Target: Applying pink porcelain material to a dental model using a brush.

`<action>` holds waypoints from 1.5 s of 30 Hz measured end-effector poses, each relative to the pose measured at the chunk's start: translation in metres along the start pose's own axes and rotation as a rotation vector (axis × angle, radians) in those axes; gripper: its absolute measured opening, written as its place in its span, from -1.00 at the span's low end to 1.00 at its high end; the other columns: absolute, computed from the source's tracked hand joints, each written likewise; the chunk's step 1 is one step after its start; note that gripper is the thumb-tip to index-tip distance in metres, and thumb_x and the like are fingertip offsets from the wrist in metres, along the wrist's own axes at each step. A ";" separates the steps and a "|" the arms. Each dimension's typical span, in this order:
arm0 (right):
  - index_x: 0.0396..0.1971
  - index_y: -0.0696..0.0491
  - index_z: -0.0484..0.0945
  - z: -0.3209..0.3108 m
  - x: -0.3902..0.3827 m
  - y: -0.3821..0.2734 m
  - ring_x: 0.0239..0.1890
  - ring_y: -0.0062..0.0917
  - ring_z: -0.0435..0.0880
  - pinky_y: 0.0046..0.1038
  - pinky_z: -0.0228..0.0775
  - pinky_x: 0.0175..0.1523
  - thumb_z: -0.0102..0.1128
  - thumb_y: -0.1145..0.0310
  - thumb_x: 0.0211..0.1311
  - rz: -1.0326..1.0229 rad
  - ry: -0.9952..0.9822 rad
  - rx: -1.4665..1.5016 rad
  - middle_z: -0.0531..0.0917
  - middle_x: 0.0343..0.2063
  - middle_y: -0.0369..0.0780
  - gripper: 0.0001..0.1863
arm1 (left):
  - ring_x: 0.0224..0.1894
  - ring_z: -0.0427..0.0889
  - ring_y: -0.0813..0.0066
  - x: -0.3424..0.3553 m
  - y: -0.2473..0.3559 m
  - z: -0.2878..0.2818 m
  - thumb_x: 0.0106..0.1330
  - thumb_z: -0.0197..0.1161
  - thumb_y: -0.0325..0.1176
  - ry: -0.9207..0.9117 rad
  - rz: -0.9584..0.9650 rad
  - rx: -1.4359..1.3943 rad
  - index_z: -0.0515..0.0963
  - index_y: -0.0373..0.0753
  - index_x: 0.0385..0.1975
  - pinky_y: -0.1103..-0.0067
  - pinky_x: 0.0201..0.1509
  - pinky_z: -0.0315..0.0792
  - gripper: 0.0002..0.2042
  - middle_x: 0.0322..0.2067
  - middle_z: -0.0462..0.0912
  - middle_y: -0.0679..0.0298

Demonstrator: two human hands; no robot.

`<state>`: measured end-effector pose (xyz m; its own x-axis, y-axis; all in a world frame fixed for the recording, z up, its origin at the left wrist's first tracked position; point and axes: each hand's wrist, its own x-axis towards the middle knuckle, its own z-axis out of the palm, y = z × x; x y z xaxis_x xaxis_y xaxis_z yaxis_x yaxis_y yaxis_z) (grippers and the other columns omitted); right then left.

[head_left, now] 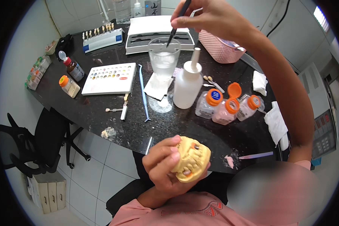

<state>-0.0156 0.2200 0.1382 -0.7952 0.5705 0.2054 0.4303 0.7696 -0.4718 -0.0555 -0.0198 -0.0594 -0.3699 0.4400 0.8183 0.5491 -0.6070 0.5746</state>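
Note:
My left hand (164, 164) is wrapped round a yellow plaster dental model (192, 160), held up in front of my chest by the table's near edge. Orange patches and a dark metallic spot show among its teeth. At the far side, my right hand (199, 17) pinches a slim black-handled brush (179, 19). Its thin tip points down into the mouth of a clear glass of water (164, 62); whether the tip is wet cannot be made out. A folded white tissue (158, 87) lies at the foot of the glass.
Beside the glass stands a white squeeze bottle (187, 88). Orange-capped jars (225, 112) sit to its right. Leftward are a white palette (109, 78), a blue double-ended tool (143, 94) and a shade guide (103, 37). A pink basket (220, 47) is at the back; pink powder (229, 161) lies near right.

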 end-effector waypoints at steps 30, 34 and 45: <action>-0.24 0.14 0.57 0.130 -0.101 -0.047 -0.55 -0.26 0.61 -0.32 0.39 -0.47 0.19 0.42 0.23 -0.319 0.162 -0.333 0.60 -0.48 -0.14 -0.85 | 0.00 0.52 0.17 0.014 -0.043 -0.043 -0.10 0.52 -0.53 0.284 0.013 0.035 0.23 -0.30 0.04 0.37 0.08 0.57 -0.31 -0.02 0.29 0.11; -0.28 0.13 0.58 0.120 -0.119 -0.048 -0.53 -0.27 0.62 -0.35 0.40 -0.46 0.20 0.44 0.19 -0.226 0.123 -0.273 0.61 -0.50 -0.14 -0.87 | 0.02 0.50 0.16 0.012 -0.045 -0.040 -0.10 0.52 -0.52 0.266 0.038 0.018 0.24 -0.31 0.05 0.35 0.08 0.56 -0.31 -0.01 0.28 0.12; -0.16 0.24 0.51 0.069 -0.275 -0.025 -0.47 -0.56 0.63 -0.66 0.44 -0.50 0.19 0.29 0.25 0.097 0.503 0.404 0.60 -0.38 -0.06 -0.69 | -0.01 0.55 0.12 0.009 -0.037 -0.031 0.02 0.52 -0.40 0.244 -0.012 0.209 0.23 -0.44 0.03 0.30 0.08 0.61 -0.34 -0.01 0.37 0.00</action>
<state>0.1627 0.0239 0.0342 -0.4215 0.7720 0.4757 0.2175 0.5954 -0.7735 -0.1026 -0.0137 -0.0727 -0.5319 0.2592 0.8062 0.6767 -0.4422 0.5886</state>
